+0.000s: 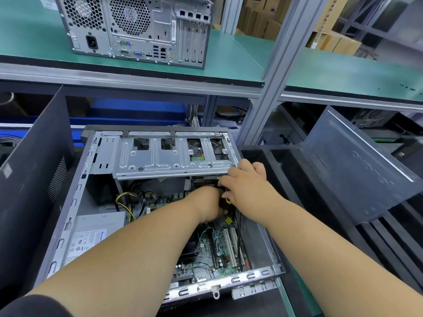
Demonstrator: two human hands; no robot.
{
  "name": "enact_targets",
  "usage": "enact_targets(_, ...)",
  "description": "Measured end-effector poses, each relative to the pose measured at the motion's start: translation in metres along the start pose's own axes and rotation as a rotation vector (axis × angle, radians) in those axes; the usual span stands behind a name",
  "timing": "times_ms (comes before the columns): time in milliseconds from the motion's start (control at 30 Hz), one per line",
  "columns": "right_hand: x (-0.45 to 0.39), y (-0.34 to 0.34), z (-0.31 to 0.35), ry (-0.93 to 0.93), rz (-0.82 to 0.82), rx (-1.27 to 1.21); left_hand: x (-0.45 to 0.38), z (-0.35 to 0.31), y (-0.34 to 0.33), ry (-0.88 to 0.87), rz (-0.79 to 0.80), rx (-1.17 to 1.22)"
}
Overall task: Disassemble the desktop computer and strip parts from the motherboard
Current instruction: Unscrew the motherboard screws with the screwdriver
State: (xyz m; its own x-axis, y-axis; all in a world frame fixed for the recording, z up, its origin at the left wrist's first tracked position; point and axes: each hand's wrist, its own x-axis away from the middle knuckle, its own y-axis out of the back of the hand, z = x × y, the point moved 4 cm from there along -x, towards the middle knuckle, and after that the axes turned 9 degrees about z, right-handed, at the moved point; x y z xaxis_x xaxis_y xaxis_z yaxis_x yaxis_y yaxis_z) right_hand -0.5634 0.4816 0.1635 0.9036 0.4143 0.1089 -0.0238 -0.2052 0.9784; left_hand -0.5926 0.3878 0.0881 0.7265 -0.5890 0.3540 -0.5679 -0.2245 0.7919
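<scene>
On the green counter [295, 300] in the head view, an open desktop computer case [75, 216] lies on its side with its interior facing up. Its motherboard [219, 248] shows along the right half of the case, with white expansion slots [230, 245] running lengthwise. A silver drive cage [160, 156] spans the far end, and the power supply [91, 234] sits at the near left, a bundle of yellow and black wires [124, 202] rising beside it.

Both hands meet just under the right end of the drive cage. The left hand [206, 203] reaches in from the lower left, its fingers curled downward around a black connector [223, 202] with a yellow tab. The right hand [247, 179] comes over from the right, its fingers bent and pinching the same black connector from above. A black cable [239, 236] trails from there toward the near edge of the case.

Detached dark side panels stand at the left [34, 179] and lean at the right [357, 165]. On the upper shelf [229, 56], a second computer tower [135, 28] stands with its rear ports facing the camera.
</scene>
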Motion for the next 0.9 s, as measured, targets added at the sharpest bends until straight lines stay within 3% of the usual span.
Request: enact_targets(900,0.003,-0.002,-0.011,0.046,0.024,-0.057,-0.001,0.005,-0.004,0.037,0.077,-0.1)
